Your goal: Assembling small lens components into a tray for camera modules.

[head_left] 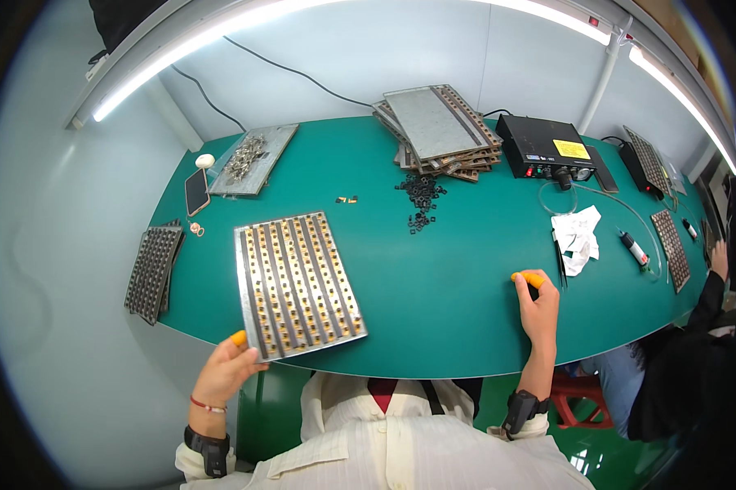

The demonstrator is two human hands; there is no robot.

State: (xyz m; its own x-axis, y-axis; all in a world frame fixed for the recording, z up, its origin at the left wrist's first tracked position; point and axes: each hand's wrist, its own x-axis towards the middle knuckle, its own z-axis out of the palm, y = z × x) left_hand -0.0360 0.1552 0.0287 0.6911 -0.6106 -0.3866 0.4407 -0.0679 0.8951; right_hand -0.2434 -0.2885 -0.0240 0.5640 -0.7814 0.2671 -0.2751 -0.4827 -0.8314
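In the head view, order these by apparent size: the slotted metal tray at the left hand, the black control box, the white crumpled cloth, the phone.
1. Slotted metal tray, nearest the camera
2. Black control box
3. White crumpled cloth
4. Phone

The left hand grips the tray's corner.

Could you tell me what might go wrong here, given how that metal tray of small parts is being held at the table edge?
1. The slotted metal tray hangs partly over the green table edge, with only the left hand gripping its near corner; it could tip and spill its small parts.
2. The right hand rests well away from the tray, giving it no support.
3. The loose black parts lie unboxed, so sliding the tray could scatter them.
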